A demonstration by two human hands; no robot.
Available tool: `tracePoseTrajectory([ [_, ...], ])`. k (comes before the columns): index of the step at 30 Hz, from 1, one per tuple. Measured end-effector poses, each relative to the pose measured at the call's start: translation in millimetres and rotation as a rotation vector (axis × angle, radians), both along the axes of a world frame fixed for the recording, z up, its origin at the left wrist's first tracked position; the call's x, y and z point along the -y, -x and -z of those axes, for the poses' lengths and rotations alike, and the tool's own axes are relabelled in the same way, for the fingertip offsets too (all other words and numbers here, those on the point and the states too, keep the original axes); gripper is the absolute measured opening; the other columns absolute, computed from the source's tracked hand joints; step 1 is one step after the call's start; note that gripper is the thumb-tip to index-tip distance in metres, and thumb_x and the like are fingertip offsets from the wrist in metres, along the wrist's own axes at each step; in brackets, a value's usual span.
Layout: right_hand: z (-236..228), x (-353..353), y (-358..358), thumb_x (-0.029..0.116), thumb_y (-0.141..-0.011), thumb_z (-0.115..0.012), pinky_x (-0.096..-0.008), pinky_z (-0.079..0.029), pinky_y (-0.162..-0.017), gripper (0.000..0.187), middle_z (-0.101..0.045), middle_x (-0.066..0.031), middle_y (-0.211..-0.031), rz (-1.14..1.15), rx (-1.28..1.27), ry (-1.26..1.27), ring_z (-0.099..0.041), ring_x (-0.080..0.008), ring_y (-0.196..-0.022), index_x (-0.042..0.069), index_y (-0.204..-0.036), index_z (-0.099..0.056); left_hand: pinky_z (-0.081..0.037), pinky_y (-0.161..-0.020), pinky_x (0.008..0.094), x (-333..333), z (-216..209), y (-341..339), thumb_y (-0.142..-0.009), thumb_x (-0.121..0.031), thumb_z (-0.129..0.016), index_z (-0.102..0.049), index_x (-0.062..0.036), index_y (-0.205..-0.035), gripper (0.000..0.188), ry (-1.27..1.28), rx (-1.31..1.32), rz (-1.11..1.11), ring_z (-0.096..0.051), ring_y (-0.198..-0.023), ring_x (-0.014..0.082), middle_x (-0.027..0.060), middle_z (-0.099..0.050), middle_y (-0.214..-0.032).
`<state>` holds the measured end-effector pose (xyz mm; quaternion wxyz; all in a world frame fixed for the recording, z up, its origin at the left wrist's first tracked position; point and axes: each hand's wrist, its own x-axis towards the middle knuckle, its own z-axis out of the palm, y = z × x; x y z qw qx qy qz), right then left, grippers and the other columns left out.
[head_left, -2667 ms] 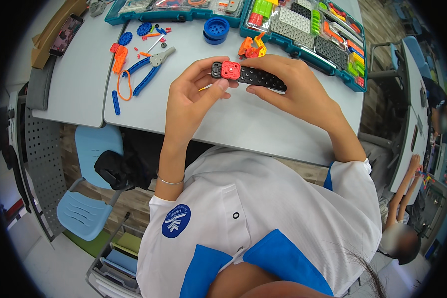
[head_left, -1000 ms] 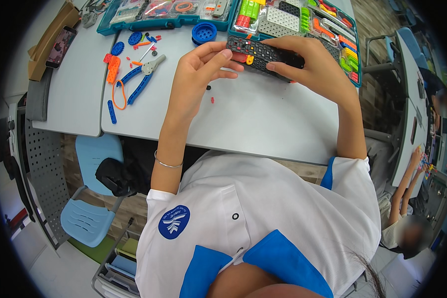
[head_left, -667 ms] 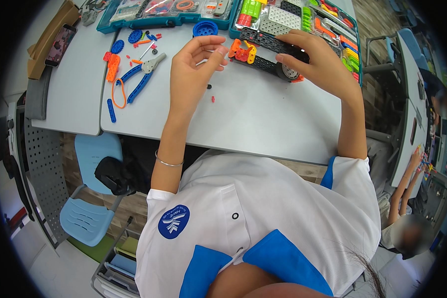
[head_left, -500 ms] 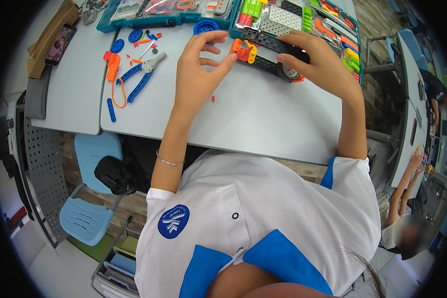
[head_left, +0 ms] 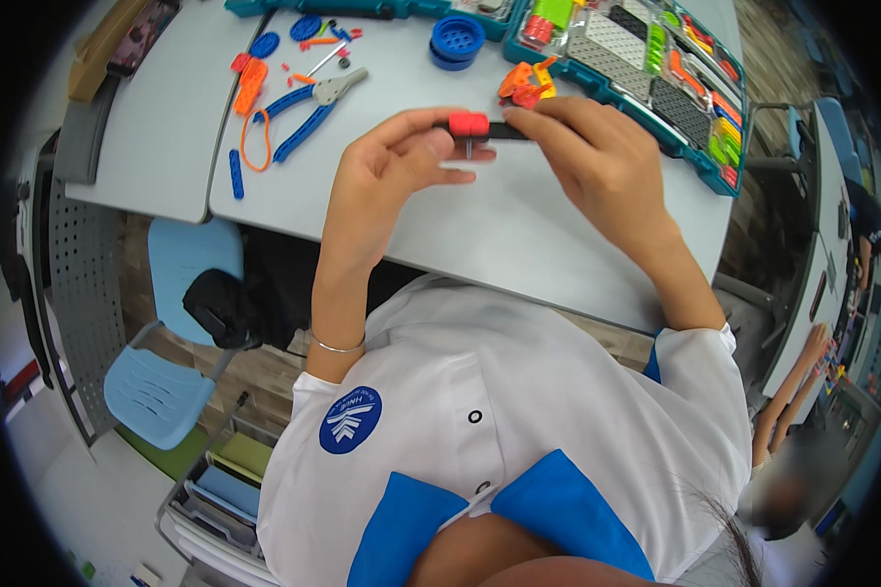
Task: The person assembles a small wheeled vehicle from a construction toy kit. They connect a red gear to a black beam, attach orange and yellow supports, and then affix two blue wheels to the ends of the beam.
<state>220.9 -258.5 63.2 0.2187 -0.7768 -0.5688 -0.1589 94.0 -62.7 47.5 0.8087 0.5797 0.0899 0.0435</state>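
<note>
My left hand (head_left: 387,176) is closed around the left end of a thin black building-kit beam (head_left: 511,131). On that end sits a red block (head_left: 469,124), with a short metal pin (head_left: 469,150) sticking down below it. At the beam's right end, my right hand (head_left: 602,157) is closed with its fingertips on the black part, and its fingers hide what lies behind. Just beyond the right fingertips are orange and yellow connector pieces (head_left: 527,86); I cannot tell whether they are joined to the beam.
Blue-handled pliers (head_left: 308,112), an orange rubber band (head_left: 255,142), a blue strip (head_left: 236,174) and orange parts (head_left: 250,86) lie on the left. Blue wheels (head_left: 457,41) sit farther back. A teal parts case (head_left: 622,83) stands at the far right. Light blue chairs (head_left: 162,396) are below left.
The black part has been turned and now shows a thin edge with the red block; its grey wheel no longer shows. My left hand, open before, has closed on its end. The view has shifted.
</note>
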Motion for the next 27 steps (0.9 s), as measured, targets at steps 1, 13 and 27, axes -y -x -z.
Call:
tracePoseTrajectory([
  [1,4,-5,8,0.004,-0.071,-0.070,-0.0344,-0.052,-0.066,0.040,-0.063,-0.0077,-0.101,-0.010,-0.018,0.010,-0.063,-0.0229,-0.082,0.010,-0.110,-0.069,-0.057,-0.086,0.0334,-4,2,9,-0.100,-0.021,-0.056,-0.055,0.0087,-0.130,0.042,-0.014,-0.048,0.022,-0.069,-0.106,0.0286,0.0194,-0.067,-0.115],
  [13,17,-40,59,0.016,-0.084,-0.077,-0.0383,-0.052,-0.083,0.045,-0.063,-0.0144,-0.111,-0.218,-0.598,-0.056,-0.061,-0.0308,-0.097,0.001,-0.123,-0.060,-0.053,-0.091,0.0301,-1,34,58,-0.096,-0.007,-0.064,-0.061,0.0037,-0.131,0.037,0.028,0.077,-0.151,-0.063,-0.105,0.0176,0.0093,-0.061,-0.122],
  [27,-12,-42,57,0.001,-0.085,-0.072,-0.0286,-0.055,-0.073,0.029,-0.063,-0.0123,-0.105,-0.195,-0.813,-0.020,-0.064,-0.0198,-0.080,-0.005,-0.113,-0.063,-0.057,-0.095,0.0342,26,40,50,-0.092,-0.006,-0.070,-0.062,0.0053,-0.124,0.035,-0.214,0.313,-0.399,-0.065,-0.111,0.0226,0.0153,-0.061,-0.123],
])
